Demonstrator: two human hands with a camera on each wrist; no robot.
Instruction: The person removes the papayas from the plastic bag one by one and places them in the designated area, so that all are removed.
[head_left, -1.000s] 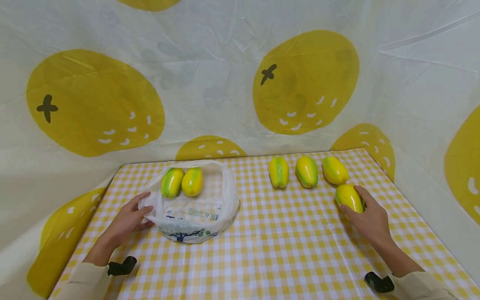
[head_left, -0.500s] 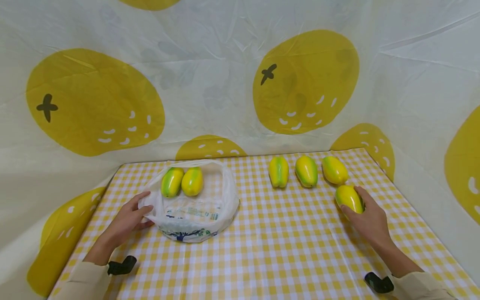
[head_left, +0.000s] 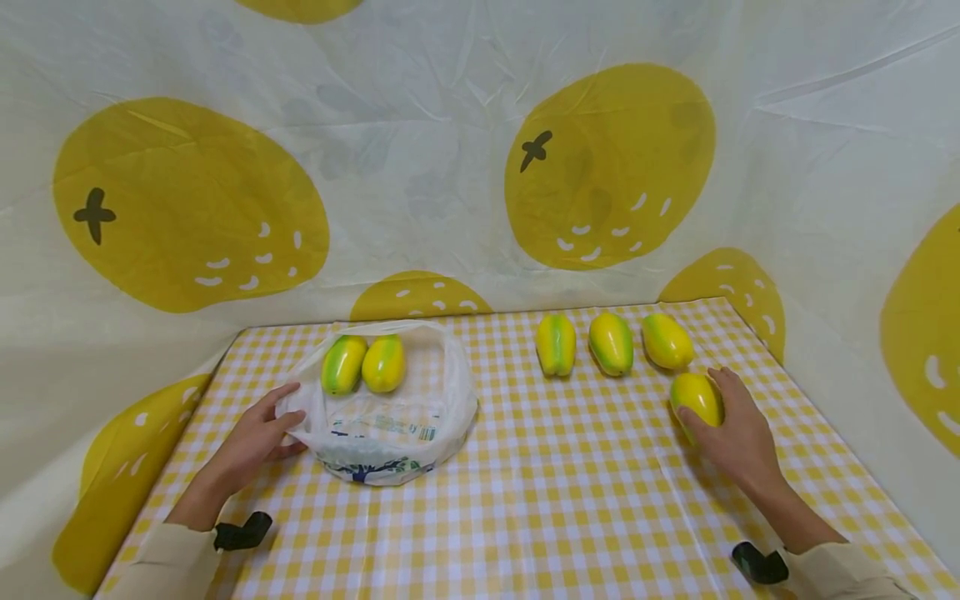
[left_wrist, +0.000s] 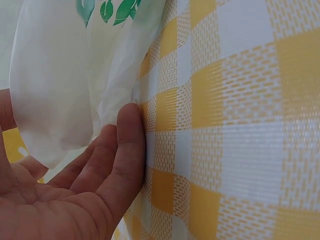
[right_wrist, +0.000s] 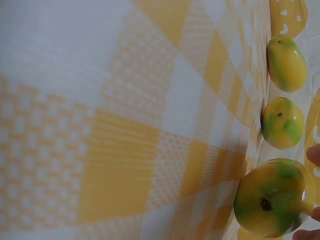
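My left hand (head_left: 251, 437) holds the left side of a thin white plastic bag (head_left: 461, 408), printed with a tree and green leaves. In the left wrist view, the bag's film (left_wrist: 55, 85) lies between the thumb and the fingers (left_wrist: 131, 145). Two yellow-green papayas (head_left: 343, 365) lie inside the open bag, against its back. At the right, my right hand (head_left: 738, 433) grips another papaya (head_left: 696, 400), thumb on its near side and fingers on the far side. In the right wrist view, that papaya (right_wrist: 270, 200) shows its end; only fingertips (right_wrist: 314, 155) of the hand appear.
Several more papayas stand in a row at the back right, among them a left one (head_left: 556, 345), a middle one (head_left: 611, 344) and a right one (head_left: 667, 342). A yellow-checked cloth (head_left: 517, 500) covers the table. Fruit-printed white curtain (head_left: 420, 167) closes off the back and sides.
My right hand has shifted very slightly on the papaya, its thumb a little further up, and the papaya has turned a touch. The left hand and the bag stay put.
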